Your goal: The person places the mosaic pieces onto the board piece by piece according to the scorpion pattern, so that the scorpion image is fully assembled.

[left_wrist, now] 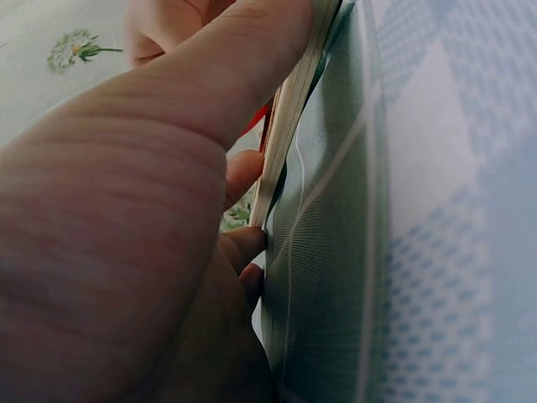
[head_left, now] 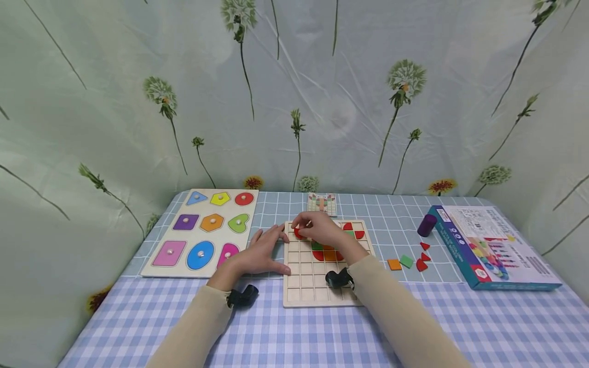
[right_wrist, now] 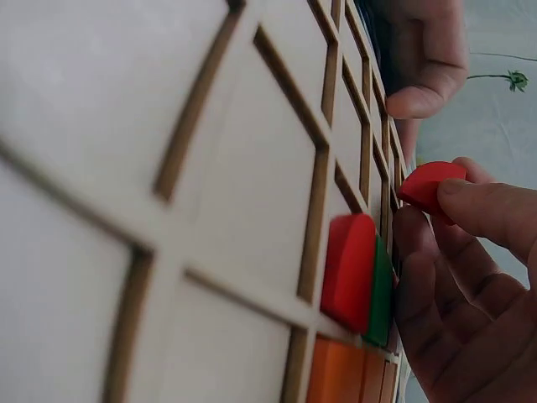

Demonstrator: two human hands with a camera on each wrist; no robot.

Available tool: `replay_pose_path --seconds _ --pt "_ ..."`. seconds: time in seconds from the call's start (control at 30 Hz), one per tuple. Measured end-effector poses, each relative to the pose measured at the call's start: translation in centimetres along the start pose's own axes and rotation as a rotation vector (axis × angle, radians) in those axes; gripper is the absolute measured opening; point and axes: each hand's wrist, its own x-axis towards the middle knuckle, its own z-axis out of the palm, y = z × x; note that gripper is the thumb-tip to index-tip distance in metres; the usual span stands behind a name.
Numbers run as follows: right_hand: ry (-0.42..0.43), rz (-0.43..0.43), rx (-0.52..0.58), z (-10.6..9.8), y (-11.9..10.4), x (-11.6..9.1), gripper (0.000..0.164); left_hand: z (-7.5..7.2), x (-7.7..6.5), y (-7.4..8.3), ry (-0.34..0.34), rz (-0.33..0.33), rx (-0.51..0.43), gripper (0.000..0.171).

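Observation:
In the right wrist view, a red quarter-round piece (right_wrist: 430, 186) is pinched between the thumb and fingers of my right hand (head_left: 322, 230). This hand is over the upper left of a wooden grid board (head_left: 301, 296). My left hand (head_left: 259, 254) lies along the board's left side, fingers spread, with thumb and fingertips touching the edge. Set in the grid are an orange square (head_left: 329, 255), a green piece (head_left: 317, 246) and red pieces beside them, partly covered by my right hand. More red pieces (head_left: 347, 226) sit at the board's upper right.
A pattern card (head_left: 322, 204) lies behind the board. At left is a knobbed shape puzzle (head_left: 209, 207). On the right are an orange square (head_left: 394, 264), a green square (head_left: 406, 261), loose red pieces (head_left: 421, 265), a purple cylinder (head_left: 427, 225) and a toy box (head_left: 501, 248).

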Motion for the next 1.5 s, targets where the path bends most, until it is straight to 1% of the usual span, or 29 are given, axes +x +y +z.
replay_pose_path --seconds 0.17,0.27,0.6,0.77,0.87,1.0,1.17,1.37,1.5 --pt "0.005 -0.005 -0.039 0.4 -0.2 0.4 0.017 0.0 0.0 0.0 -0.003 -0.011 0.004 0.066" --pt "0.011 -0.007 -0.053 0.5 -0.2 0.6 0.017 -0.1 -0.1 0.1 0.002 -0.003 0.0 0.065" --pt "0.018 -0.024 -0.062 0.9 -0.1 1.0 0.016 -0.1 -0.1 0.0 -0.001 0.003 -0.002 0.065" --pt "0.009 -0.042 -0.133 1.0 0.0 1.2 0.015 -0.2 -0.2 0.0 0.002 0.003 0.002 0.065" --pt "-0.01 -0.042 -0.18 1.0 -0.1 1.3 0.016 -0.2 -0.2 0.0 0.004 0.004 0.003 0.065" --pt "-0.028 -0.034 -0.212 1.0 -0.3 1.3 0.018 -0.2 -0.2 0.0 0.007 0.019 0.0 0.064" --pt "-0.022 -0.019 -0.211 1.0 -0.4 1.2 0.018 -0.2 -0.1 0.0 0.005 0.021 -0.005 0.064" --pt "0.001 0.003 -0.211 1.1 -0.4 1.1 0.011 0.0 -0.1 -0.1 0.003 0.02 0.005 0.065" --pt "0.022 0.005 -0.214 1.2 -0.3 1.0 0.013 0.0 -0.1 -0.1 0.007 0.025 0.009 0.065"
